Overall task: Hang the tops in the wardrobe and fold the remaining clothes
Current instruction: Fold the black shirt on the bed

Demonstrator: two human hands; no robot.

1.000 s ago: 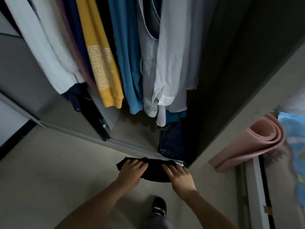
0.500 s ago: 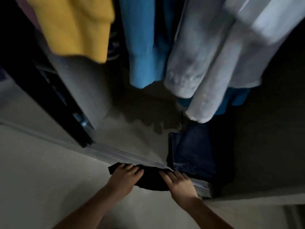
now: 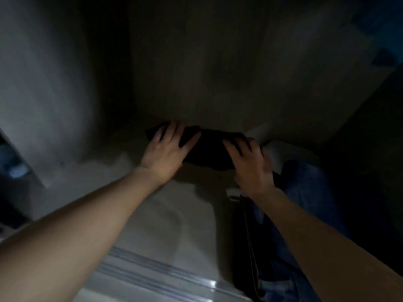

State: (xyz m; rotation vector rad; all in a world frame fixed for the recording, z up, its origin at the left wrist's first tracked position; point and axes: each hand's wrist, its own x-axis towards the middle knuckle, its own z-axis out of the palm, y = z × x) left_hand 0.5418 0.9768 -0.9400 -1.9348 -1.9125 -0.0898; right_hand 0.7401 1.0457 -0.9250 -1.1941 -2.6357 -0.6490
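One black folded cloth garment [image 3: 207,149] lies on the pale wardrobe floor [image 3: 152,214], far in against the dark back wall. Two bare hands are on it, one at each end. The left hand [image 3: 168,149] presses its left end with fingers straight and spread. The right hand [image 3: 250,162] covers its right end; in the blur I cannot tell whether those fingers grip. One blue folded denim garment [image 3: 305,192] lies right of it, and a metal sliding-door track [image 3: 163,273] runs nearest.
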